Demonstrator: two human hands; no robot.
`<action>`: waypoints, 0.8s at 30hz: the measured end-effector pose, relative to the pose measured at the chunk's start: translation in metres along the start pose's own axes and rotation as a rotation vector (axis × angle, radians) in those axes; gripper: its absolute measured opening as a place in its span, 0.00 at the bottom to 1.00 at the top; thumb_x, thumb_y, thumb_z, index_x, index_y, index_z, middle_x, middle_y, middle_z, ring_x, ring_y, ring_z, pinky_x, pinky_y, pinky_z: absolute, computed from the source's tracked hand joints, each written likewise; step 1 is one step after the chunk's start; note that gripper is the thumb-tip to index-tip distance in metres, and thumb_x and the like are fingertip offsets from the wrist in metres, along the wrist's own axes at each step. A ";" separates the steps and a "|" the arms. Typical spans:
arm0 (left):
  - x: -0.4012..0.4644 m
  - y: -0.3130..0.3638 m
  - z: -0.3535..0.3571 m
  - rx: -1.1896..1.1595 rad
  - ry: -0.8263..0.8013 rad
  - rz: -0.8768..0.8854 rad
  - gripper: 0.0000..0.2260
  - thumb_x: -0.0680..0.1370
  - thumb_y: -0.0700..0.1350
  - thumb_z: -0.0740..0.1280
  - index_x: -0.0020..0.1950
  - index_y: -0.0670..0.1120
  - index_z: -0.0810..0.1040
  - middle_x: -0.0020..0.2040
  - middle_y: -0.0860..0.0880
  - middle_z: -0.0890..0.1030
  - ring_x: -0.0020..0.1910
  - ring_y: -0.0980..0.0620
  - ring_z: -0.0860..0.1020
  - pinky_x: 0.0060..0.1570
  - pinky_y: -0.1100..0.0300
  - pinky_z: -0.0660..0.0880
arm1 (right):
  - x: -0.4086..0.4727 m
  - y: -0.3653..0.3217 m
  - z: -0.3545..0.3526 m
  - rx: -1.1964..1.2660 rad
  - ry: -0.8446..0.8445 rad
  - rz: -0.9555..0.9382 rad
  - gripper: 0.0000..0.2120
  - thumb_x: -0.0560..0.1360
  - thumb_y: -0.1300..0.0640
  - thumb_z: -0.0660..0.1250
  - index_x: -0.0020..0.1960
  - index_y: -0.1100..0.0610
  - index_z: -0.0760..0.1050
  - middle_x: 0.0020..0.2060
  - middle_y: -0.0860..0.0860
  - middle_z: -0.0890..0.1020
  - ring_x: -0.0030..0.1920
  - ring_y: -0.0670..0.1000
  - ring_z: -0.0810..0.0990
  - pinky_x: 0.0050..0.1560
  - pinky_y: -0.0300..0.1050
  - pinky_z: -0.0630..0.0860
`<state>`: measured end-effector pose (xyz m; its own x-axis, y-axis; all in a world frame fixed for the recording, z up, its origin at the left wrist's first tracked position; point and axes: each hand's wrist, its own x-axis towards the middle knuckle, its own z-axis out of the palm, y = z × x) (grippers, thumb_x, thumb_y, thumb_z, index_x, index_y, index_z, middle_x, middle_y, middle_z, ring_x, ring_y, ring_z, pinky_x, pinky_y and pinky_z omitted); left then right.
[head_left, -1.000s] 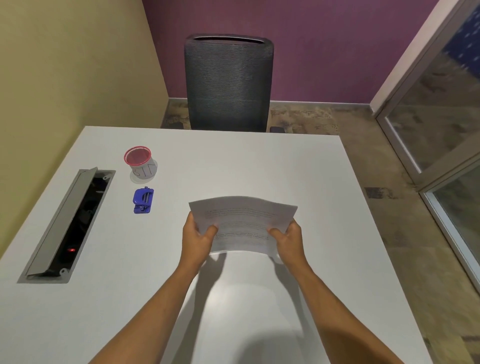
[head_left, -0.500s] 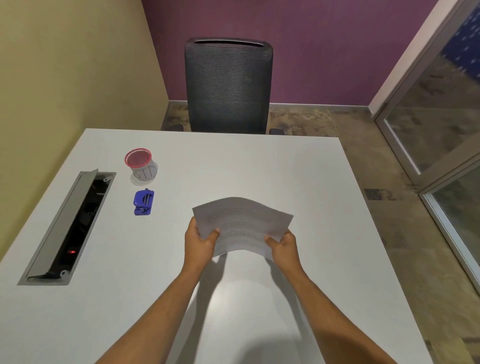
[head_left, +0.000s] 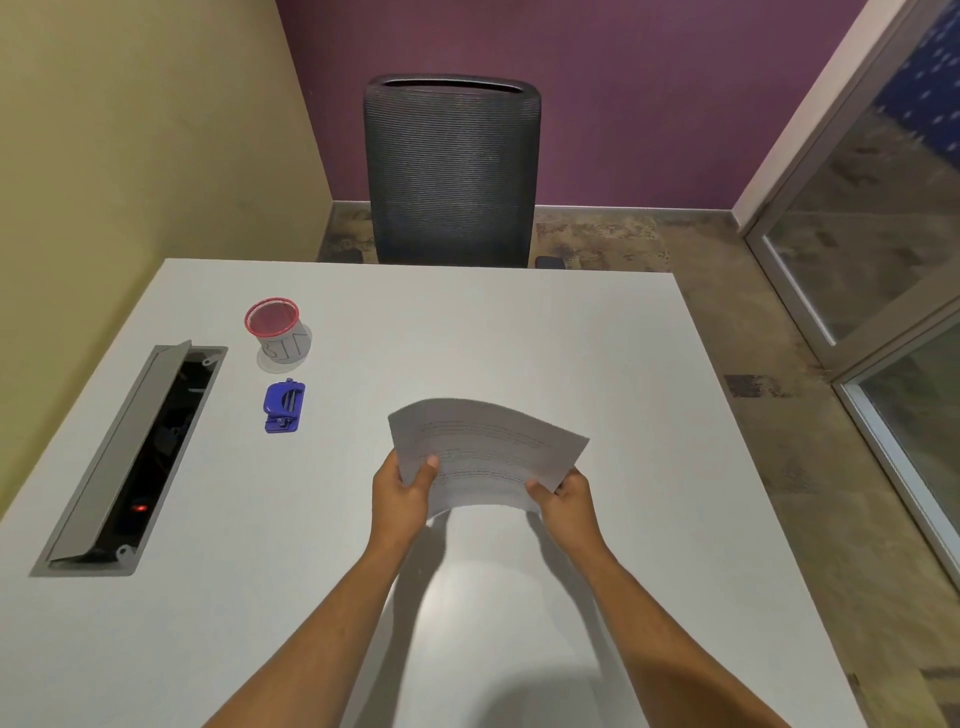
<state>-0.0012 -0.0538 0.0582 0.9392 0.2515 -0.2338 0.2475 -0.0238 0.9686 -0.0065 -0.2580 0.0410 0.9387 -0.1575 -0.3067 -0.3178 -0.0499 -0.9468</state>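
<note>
Two bare hands hold one white printed sheet of paper (head_left: 488, 452) up over the middle of a white rectangular table (head_left: 519, 332), clear of the surface, with its shadow falling on the tabletop beneath. The left hand (head_left: 402, 496) grips the sheet's near left corner: its thumb lies on the printed face and the other fingers are underneath (hidden by the paper). The right hand (head_left: 563, 499) pinches the near right corner the same way, thumb on top, fingers below. Between the two grips the sheet bows upward in a shallow arch, and lines of fine print run across it, too small to read.

Well to the left of the sheet, a small blue plastic desk tool (head_left: 283, 408) lies flat on the table (a punch or a stapler, I cannot tell which). Just beyond it stands a clear plastic cup with a red rim (head_left: 278, 332), upright, with dark lettering on its side too blurred to read. Further left, a grey metal cable hatch (head_left: 119, 457) is set into the tabletop near the edge, its lid propped open and a small red light showing inside. A dark grey mesh-backed office chair (head_left: 452, 171) stands at the far side of the table, before a purple wall (head_left: 649, 104); a yellow wall (head_left: 130, 130) runs along the left, and a glass-panelled partition (head_left: 872, 234) along the right.
</note>
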 end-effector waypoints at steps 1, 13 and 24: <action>0.000 0.002 0.001 -0.005 -0.003 -0.003 0.08 0.78 0.44 0.68 0.50 0.58 0.79 0.47 0.59 0.84 0.47 0.61 0.82 0.46 0.62 0.75 | -0.001 0.000 -0.002 0.024 0.010 -0.007 0.18 0.75 0.70 0.67 0.59 0.51 0.74 0.51 0.45 0.82 0.54 0.47 0.80 0.47 0.31 0.77; -0.004 0.021 0.013 -0.317 0.026 -0.061 0.10 0.78 0.40 0.67 0.53 0.55 0.79 0.50 0.54 0.85 0.50 0.53 0.82 0.52 0.54 0.77 | -0.009 0.032 -0.031 0.554 0.028 0.271 0.33 0.72 0.68 0.69 0.72 0.51 0.64 0.64 0.55 0.79 0.58 0.53 0.78 0.60 0.49 0.71; -0.010 0.019 0.014 -0.541 -0.043 -0.216 0.13 0.79 0.40 0.66 0.60 0.55 0.76 0.55 0.52 0.85 0.53 0.53 0.83 0.45 0.55 0.80 | -0.004 0.029 -0.028 0.681 -0.040 0.239 0.21 0.70 0.68 0.70 0.61 0.59 0.75 0.56 0.57 0.84 0.60 0.57 0.81 0.54 0.47 0.81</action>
<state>-0.0025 -0.0705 0.0775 0.8926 0.1564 -0.4229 0.2880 0.5239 0.8016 -0.0232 -0.2862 0.0175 0.8624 -0.0503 -0.5037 -0.3732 0.6091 -0.6998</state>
